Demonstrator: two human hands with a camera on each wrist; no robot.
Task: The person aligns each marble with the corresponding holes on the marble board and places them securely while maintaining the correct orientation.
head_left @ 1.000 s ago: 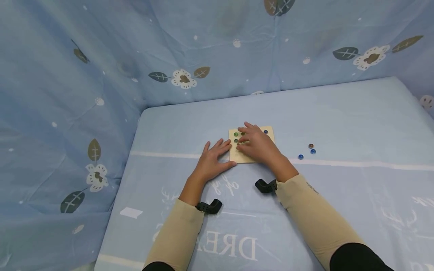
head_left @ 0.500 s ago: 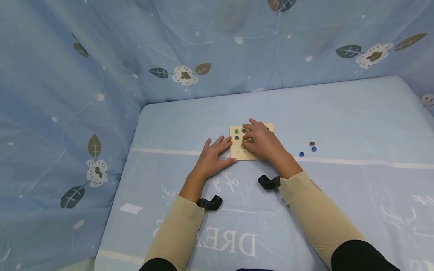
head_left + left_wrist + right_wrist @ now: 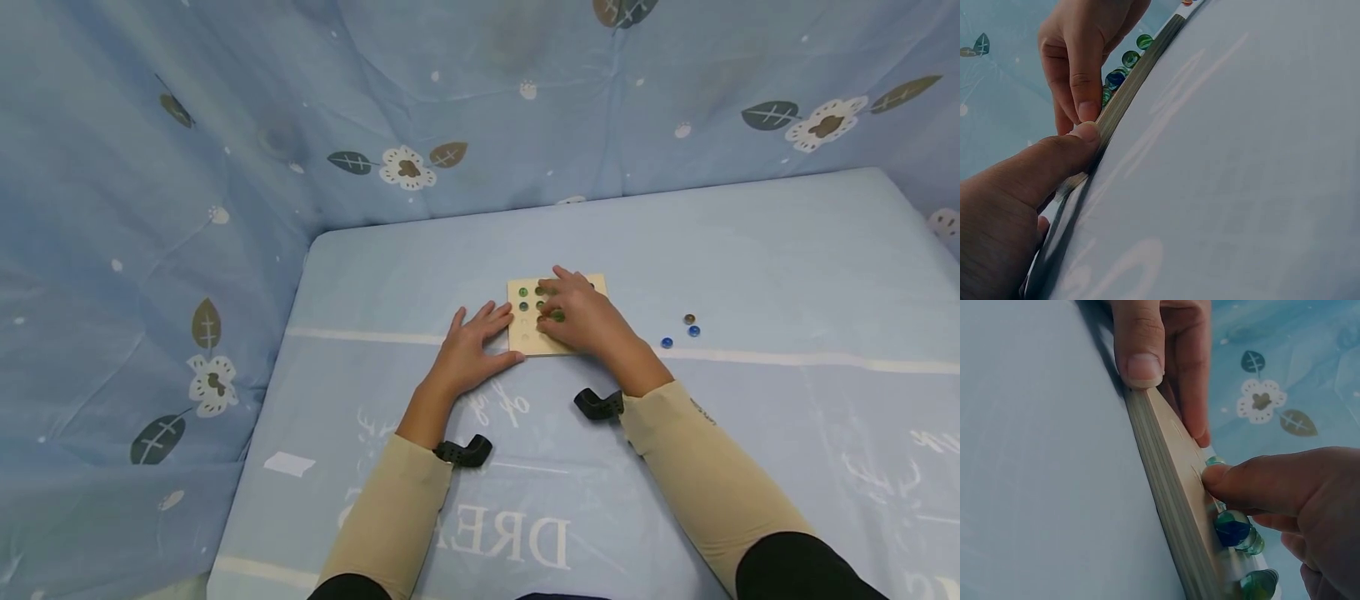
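1. Wooden and pale, a thick board (image 3: 549,347) is lying flat on the light blue table cover (image 3: 787,275), in front of the person — probably placed there so that both hands are reaching it easily.

2. With its fingers spread wide, the left hand (image 3: 470,353) is touching the board's left edge, its thumb resting at the near corner. It is holding nothing loose; it is likely bracing the board against sliding.

3. Over the board the right hand (image 3: 581,312) is arching, thumb and fingertips standing narrowly together by a small dark marble (image 3: 540,319). Whether they are pinching it I cannot tell; a narrow pose is suiting closely set balls.

4. As a container, the board is bearing marbles in rows. A green marble (image 3: 523,292) is sitting at the far left, a teal marble (image 3: 523,307) just nearer. Pale hollows (image 3: 524,323) nearer still are showing no marble; the right hand is hiding others.

5. To the board's right, a brown marble (image 3: 689,319), a blue marble (image 3: 693,331) and another blue marble (image 3: 667,342) are lying loose on the cover — presumably kept within the right hand's reach.
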